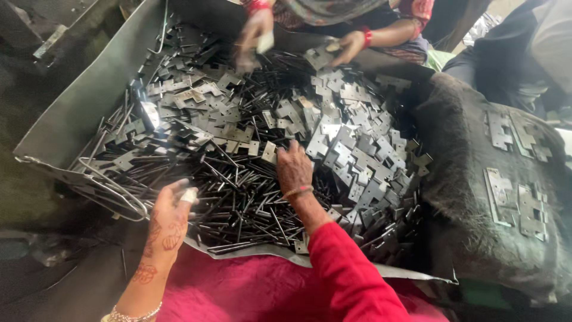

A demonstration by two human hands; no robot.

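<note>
A big heap of flat metal hinge plates [333, 137] and thin dark metal pins [238, 197] fills a sheet-metal tray [77, 107]. My right hand [293, 168], in a red sleeve with a bangle, reaches palm down into the middle of the heap, its fingertips on a plate among the pins. My left hand [173, 209], with henna marks and a taped fingertip, rests at the tray's near edge on the pins, fingers curled; whether it holds a pin I cannot tell.
Across the tray another person's two hands [256, 33] [348, 48] pick through the plates. A dark cloth [465, 197] on the right carries several assembled hinges [515, 197]. Pink fabric [238, 286] lies below the tray.
</note>
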